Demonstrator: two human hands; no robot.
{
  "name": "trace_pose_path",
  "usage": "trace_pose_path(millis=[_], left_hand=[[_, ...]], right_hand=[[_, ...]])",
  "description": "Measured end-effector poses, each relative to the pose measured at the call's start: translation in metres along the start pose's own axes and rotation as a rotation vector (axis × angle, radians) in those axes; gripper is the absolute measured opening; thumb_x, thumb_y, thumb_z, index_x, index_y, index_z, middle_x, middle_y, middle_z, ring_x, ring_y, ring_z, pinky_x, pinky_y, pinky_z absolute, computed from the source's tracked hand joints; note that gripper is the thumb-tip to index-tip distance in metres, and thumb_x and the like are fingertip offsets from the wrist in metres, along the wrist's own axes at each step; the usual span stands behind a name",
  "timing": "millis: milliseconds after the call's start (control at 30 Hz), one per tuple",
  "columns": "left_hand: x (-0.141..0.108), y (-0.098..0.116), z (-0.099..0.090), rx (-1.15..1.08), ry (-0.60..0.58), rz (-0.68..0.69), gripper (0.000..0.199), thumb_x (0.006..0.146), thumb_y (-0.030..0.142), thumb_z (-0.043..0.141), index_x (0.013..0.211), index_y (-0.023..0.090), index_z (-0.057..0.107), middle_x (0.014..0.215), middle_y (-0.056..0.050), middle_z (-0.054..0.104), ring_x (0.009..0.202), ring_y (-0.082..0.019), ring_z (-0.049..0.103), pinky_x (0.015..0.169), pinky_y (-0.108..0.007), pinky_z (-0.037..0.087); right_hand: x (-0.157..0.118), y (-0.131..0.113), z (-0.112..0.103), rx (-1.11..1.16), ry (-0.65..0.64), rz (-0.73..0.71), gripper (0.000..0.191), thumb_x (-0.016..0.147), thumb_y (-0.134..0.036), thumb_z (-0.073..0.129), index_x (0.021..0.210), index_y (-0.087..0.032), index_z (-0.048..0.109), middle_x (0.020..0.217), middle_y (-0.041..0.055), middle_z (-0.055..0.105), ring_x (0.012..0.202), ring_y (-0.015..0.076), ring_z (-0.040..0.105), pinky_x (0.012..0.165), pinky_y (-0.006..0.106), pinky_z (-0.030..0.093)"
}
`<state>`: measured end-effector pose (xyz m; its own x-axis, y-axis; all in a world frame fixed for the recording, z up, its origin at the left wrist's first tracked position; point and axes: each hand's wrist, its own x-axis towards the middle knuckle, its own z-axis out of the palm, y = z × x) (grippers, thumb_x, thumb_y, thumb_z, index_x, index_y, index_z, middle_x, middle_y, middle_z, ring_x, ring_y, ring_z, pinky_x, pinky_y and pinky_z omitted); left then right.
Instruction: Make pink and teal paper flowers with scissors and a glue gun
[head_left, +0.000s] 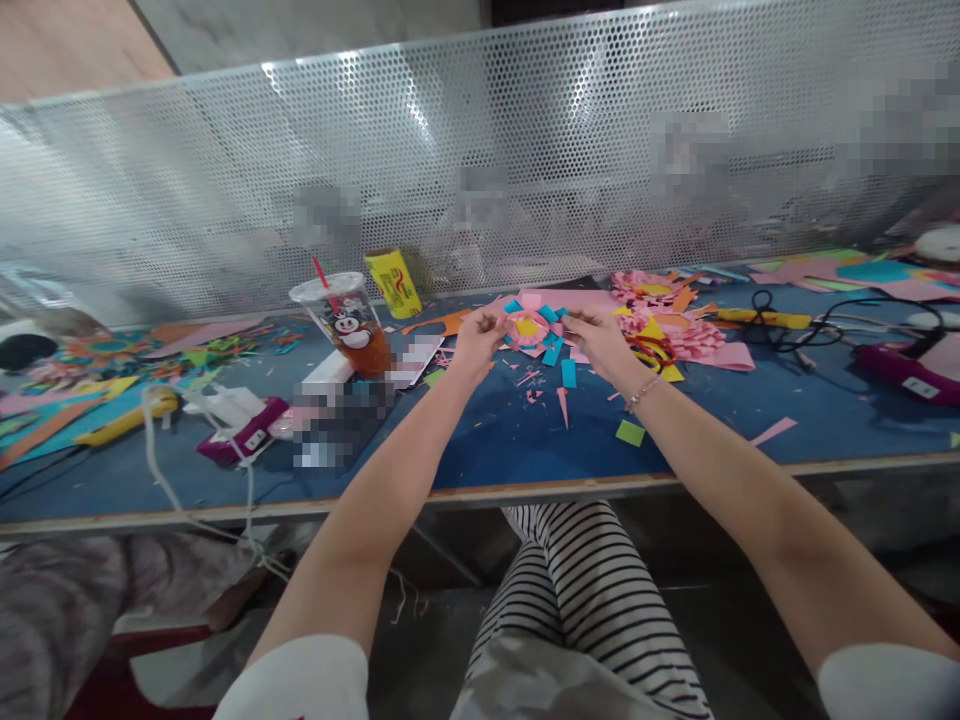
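Observation:
Between my two hands is a paper flower [527, 328] with a yellow centre, a pink ring and blue paper strips around its edge. My left hand [480, 340] pinches its left side, fingers closed. At its right edge, the closed fingers of my right hand [596, 338] grip a blue strip. Just below the flower lie a loose blue paper piece [568, 374], pink scraps and a pointed pink sliver [563, 408]. Close to my right hand are yellow-handled scissors [651, 350] and fringed pink paper flowers [686, 338]. A green paper square [630, 433] rests near my right wrist.
Left of my arm stands a plastic cup [349, 325] with a brown drink and red straw. A yellow box [395, 284] leans by the perforated metal screen [525, 150]. Yellow glue guns [765, 319], cables and purple power strips [244, 430] lie on both sides of the blue table [480, 460].

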<state>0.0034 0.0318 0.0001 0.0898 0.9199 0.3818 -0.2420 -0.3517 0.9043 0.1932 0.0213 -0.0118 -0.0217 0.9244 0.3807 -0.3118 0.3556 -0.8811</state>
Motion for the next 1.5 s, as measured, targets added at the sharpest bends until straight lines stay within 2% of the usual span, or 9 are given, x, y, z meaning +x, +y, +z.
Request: trace_pose_path(millis=[233, 367, 500, 600, 767, 900, 1100, 1267, 1500], left_hand=[[0.002, -0.003, -0.001, 0.033, 0.030, 0.022, 0.027, 0.062, 0.024, 0.076, 0.073, 0.017, 0.052, 0.064, 0.004, 0.056, 0.059, -0.007, 0.056, 0.059, -0.020, 0.046], [0.006, -0.008, -0.003, 0.081, -0.009, 0.171, 0.024, 0.064, 0.021, 0.073, 0.074, 0.018, 0.052, 0.069, 0.003, 0.056, 0.067, -0.008, 0.055, 0.067, -0.021, 0.045], [0.006, -0.010, -0.001, 0.157, 0.069, 0.272, 0.027, 0.064, 0.020, 0.073, 0.082, 0.020, 0.053, 0.096, -0.001, 0.059, 0.092, -0.012, 0.056, 0.082, -0.024, 0.045], [0.001, -0.007, 0.004, 0.045, 0.150, 0.120, 0.034, 0.066, 0.023, 0.071, 0.094, 0.023, 0.051, 0.099, -0.001, 0.058, 0.087, -0.011, 0.058, 0.079, -0.025, 0.047], [-0.005, 0.003, 0.012, -0.244, 0.044, -0.212, 0.022, 0.073, 0.035, 0.065, 0.081, 0.019, 0.052, 0.069, 0.002, 0.055, 0.061, -0.010, 0.056, 0.064, -0.027, 0.050], [-0.006, 0.007, 0.014, -0.343, -0.003, -0.210, 0.034, 0.071, 0.050, 0.064, 0.080, 0.018, 0.054, 0.065, 0.002, 0.056, 0.059, -0.011, 0.056, 0.059, -0.026, 0.050], [-0.010, 0.003, 0.019, -0.189, -0.005, -0.062, 0.048, 0.052, 0.022, 0.081, 0.091, 0.021, 0.053, 0.068, 0.006, 0.058, 0.059, -0.006, 0.054, 0.059, -0.019, 0.044], [-0.009, -0.001, 0.020, -0.121, 0.071, 0.003, 0.053, 0.051, 0.022, 0.080, 0.096, 0.021, 0.051, 0.074, 0.005, 0.061, 0.062, -0.008, 0.056, 0.060, -0.021, 0.043], [-0.003, -0.012, 0.011, 0.072, 0.033, 0.121, 0.052, 0.053, 0.015, 0.073, 0.100, 0.020, 0.052, 0.086, 0.001, 0.064, 0.079, -0.012, 0.060, 0.066, -0.021, 0.045]], right_hand=[[0.000, 0.001, -0.001, -0.064, -0.037, -0.041, 0.026, 0.062, -0.038, 0.075, 0.081, -0.023, 0.068, 0.079, -0.0003, 0.066, 0.075, 0.0137, 0.061, 0.080, 0.032, 0.049], [-0.002, 0.001, -0.002, -0.289, -0.066, -0.210, 0.022, 0.065, -0.026, 0.072, 0.086, -0.022, 0.068, 0.093, 0.0019, 0.068, 0.090, 0.0171, 0.062, 0.088, 0.034, 0.047], [-0.008, -0.002, 0.000, -0.658, -0.125, -0.431, 0.010, 0.074, -0.019, 0.062, 0.082, -0.024, 0.067, 0.095, 0.0031, 0.068, 0.096, 0.0203, 0.060, 0.095, 0.039, 0.042], [-0.013, -0.004, 0.001, -0.863, -0.217, -0.636, 0.015, 0.081, -0.016, 0.055, 0.084, -0.025, 0.066, 0.100, 0.0031, 0.068, 0.102, 0.0207, 0.058, 0.099, 0.041, 0.038], [-0.018, -0.004, -0.002, -1.078, -0.222, -0.842, 0.021, 0.087, -0.015, 0.048, 0.091, -0.025, 0.066, 0.109, 0.0021, 0.067, 0.106, 0.0196, 0.056, 0.099, 0.040, 0.036], [-0.020, -0.007, -0.003, -1.210, -0.211, -0.885, 0.021, 0.087, -0.016, 0.047, 0.092, -0.024, 0.066, 0.111, 0.0019, 0.067, 0.105, 0.0196, 0.057, 0.097, 0.039, 0.035], [-0.021, -0.009, -0.001, -1.368, -0.255, -0.959, 0.022, 0.088, -0.016, 0.046, 0.100, -0.021, 0.064, 0.120, 0.0028, 0.063, 0.113, 0.0204, 0.052, 0.098, 0.038, 0.032], [-0.025, -0.009, 0.004, -1.485, -0.281, -0.894, 0.035, 0.090, -0.017, 0.042, 0.122, -0.019, 0.055, 0.129, 0.0058, 0.057, 0.122, 0.0227, 0.044, 0.103, 0.042, 0.023], [-0.026, -0.008, 0.009, -1.486, -0.318, -0.769, 0.038, 0.086, -0.019, 0.046, 0.124, -0.016, 0.052, 0.129, 0.0096, 0.056, 0.122, 0.0246, 0.044, 0.102, 0.041, 0.024]])
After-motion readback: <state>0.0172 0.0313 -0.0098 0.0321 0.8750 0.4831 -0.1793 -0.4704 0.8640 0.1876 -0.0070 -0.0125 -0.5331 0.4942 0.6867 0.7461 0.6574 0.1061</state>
